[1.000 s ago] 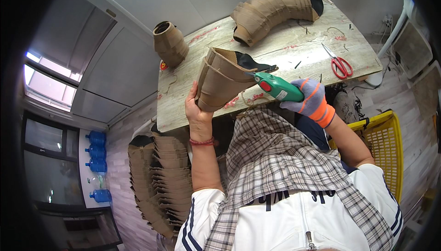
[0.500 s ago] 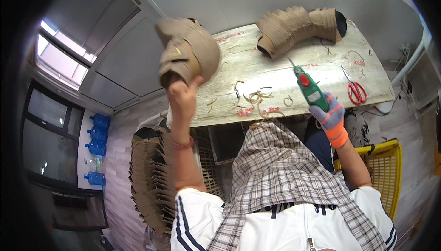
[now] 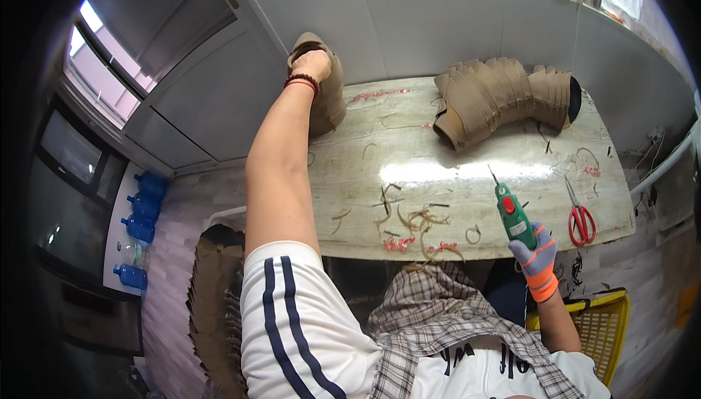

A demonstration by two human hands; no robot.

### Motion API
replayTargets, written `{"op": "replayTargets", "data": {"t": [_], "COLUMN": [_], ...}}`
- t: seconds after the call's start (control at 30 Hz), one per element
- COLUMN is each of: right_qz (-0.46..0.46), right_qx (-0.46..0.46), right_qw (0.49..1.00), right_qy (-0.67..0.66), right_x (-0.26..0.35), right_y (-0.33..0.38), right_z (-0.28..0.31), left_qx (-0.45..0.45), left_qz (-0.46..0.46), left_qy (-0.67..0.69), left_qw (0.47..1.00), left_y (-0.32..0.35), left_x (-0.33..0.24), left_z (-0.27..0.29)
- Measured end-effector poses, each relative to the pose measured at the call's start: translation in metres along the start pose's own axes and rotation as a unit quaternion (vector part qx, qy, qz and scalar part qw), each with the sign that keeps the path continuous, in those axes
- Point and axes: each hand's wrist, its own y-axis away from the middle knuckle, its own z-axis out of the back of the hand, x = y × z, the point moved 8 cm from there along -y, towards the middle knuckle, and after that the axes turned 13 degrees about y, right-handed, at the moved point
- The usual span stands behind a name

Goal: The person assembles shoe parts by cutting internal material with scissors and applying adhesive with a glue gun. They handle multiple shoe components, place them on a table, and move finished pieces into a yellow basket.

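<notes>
A: Entry one, the hands?
B: Two, well apart. Left hand (image 3: 312, 67), bare, with a dark-and-red bracelet at the wrist; right hand (image 3: 537, 254), in a grey knit glove banded in orange.

A: Left, condition?
B: Arm stretched far out, hand at the upper opening of an upright stack of nested brown sheet-material cones (image 3: 328, 107). Fingers hidden; whether they grip cannot be told.

A: Location of that stack?
B: Far left corner of the pale wood-grained surface (image 3: 343, 180), near the grey wall panels (image 3: 431, 19).

A: Right?
B: Closed around a green handheld tool with a red button and thin metal tip (image 3: 515, 216), the tip pointing away from the wearer, above the surface.

A: Also on the surface?
B: One long, curved row of nested brown cones with a dark end (image 3: 496, 103), lying at the far right. One pair of red-handled metal scissors (image 3: 582, 225), right of the tool. Assorted thin tan and black offcuts (image 3: 423, 218), loose near the front edge.

A: Off the surface?
B: One yellow slotted plastic basket (image 3: 602, 333), lower right; several large blue plastic bottles (image 3: 139, 229), lined up at the left.
</notes>
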Motion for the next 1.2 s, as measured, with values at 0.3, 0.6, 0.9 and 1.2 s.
{"op": "replayTargets", "data": {"t": [0.3,0.6,0.9,1.2], "right_qz": [-0.020,0.008,0.008,-0.020], "right_qx": [0.034,-0.020,0.005,0.015], "right_qw": [0.999,0.999,1.000,0.999], "right_qy": [-0.036,-0.028,0.007,-0.031], "right_x": [-0.017,0.032,0.063,0.065], "right_y": [-0.005,-0.006,0.026,0.049], "right_z": [-0.006,0.004,0.009,0.017], "left_qx": [-0.085,-0.145,0.041,-0.028], "left_qz": [-0.096,-0.132,-0.126,-0.155], "left_qy": [0.357,0.838,0.941,0.848], "left_qw": [0.925,0.510,0.313,0.505], "left_y": [-0.001,0.219,0.361,0.395], "left_x": [0.047,-0.002,-0.113,-0.128], "left_z": [0.069,0.095,-0.043,-0.044]}}
